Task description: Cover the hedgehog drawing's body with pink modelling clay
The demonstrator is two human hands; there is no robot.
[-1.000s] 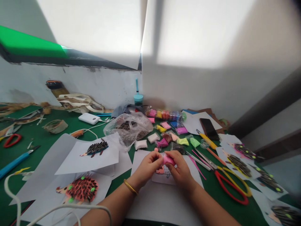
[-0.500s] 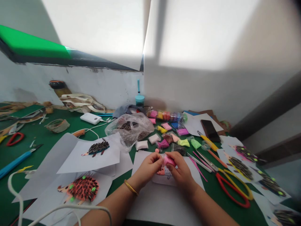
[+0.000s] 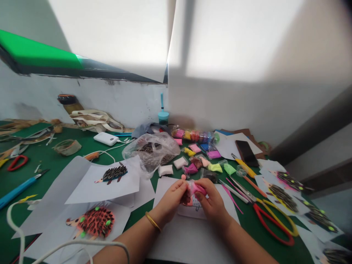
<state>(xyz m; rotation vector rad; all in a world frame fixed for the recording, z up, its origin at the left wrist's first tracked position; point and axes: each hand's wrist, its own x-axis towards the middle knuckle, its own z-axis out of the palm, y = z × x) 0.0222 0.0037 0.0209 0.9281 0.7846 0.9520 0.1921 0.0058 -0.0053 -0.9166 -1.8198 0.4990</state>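
Observation:
My right hand point(image 3: 213, 201) is closed around a small packet of bright pink modelling clay point(image 3: 199, 189). Thumb and fingers of my left hand point(image 3: 172, 198) pinch the clear wrapper at the packet's left end. Below the hands lies a white card with a hedgehog drawing point(image 3: 195, 204), partly orange-pink and largely hidden by my fingers. It rests on a larger white sheet point(image 3: 189, 242). Just beyond my left fingertips sits a little pink ball point(image 3: 183, 176). Packets of white clay point(image 3: 165, 169), magenta clay point(image 3: 190, 168) and black clay point(image 3: 209, 175) lie beyond the hands.
Scissors point(image 3: 271, 216) with red and yellow handles lie at right, near a phone point(image 3: 246, 153) and several seed-covered hedgehog pictures. A clear bag of seeds point(image 3: 154, 152) stands behind. At left are an orange hedgehog picture point(image 3: 95, 222), a white cable point(image 3: 90, 242) and a blue craft knife point(image 3: 18, 190).
My left hand has shifted slightly at the wrapper, its fingers curling lower. The right hand keeps its hold on the pink packet, and more of the drawing shows between the hands.

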